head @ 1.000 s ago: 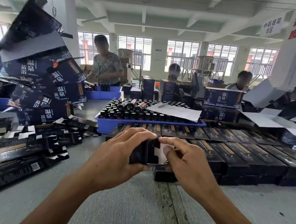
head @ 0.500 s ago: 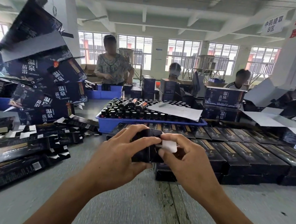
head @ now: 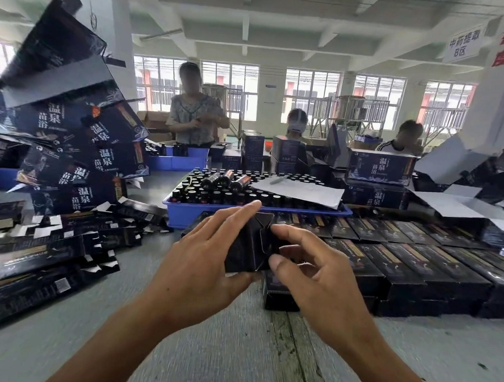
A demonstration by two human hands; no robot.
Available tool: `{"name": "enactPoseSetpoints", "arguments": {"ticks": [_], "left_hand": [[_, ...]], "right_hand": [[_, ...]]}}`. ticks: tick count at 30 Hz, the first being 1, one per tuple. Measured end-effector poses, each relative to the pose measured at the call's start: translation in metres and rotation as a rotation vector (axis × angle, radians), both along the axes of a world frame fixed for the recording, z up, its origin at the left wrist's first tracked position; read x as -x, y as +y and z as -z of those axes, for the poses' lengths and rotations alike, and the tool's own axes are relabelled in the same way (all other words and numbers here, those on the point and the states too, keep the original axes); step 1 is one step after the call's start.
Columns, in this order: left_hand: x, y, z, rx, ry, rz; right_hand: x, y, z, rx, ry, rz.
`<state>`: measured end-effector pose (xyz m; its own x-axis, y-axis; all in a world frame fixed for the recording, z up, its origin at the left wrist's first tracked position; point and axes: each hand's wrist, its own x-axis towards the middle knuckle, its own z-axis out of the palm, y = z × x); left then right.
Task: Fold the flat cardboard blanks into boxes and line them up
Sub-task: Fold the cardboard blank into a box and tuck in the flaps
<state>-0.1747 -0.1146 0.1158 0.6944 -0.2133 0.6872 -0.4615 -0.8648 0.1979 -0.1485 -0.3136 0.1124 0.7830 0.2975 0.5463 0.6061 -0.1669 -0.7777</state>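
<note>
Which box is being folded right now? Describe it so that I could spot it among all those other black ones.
Find the blue tray of dark bottles in the middle of the table. Just in front of it, both hands meet; the left hand grips a small black box, and the right hand works at its end. Unlike the finished boxes lying in rows to the right, it is held up with its end flap open.
</note>
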Motion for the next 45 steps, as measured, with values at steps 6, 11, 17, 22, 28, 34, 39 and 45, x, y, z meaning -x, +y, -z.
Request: {"name": "enactPoseSetpoints", "arguments": {"ticks": [6, 11, 17, 22, 28, 34, 39, 45], "left_hand": [[-0.002, -0.009, 0.008, 0.071, 0.048, 0.023], [-0.002, -0.016, 0.011, 0.134, 0.053, 0.012], [0.0, -0.021, 0.009, 0.123, 0.011, -0.026], [0.002, -0.026, 0.007, 0.091, -0.017, -0.036], [0.005, -0.027, 0.006, 0.08, -0.004, -0.047], [0.004, -0.024, 0.006, 0.131, 0.017, -0.055], [0.004, -0.028, 0.007, -0.011, -0.084, -0.042], [0.002, -0.026, 0.009, -0.046, -0.071, 0.023]], "right_hand": [[-0.004, 0.002, 0.0, -0.104, 0.05, 0.009], [-0.005, 0.001, 0.0, -0.109, 0.094, 0.007], [-0.004, 0.003, 0.0, -0.154, 0.132, 0.012], [-0.002, 0.004, 0.001, -0.144, 0.125, 0.075], [0.0, 0.004, 0.0, -0.1, 0.082, 0.106], [-0.001, 0.0, -0.004, -0.055, 0.07, 0.035], [-0.001, 0.003, -0.002, 0.061, 0.093, 0.005], [-0.013, 0.001, -0.002, -0.159, 0.242, 0.053]]}}
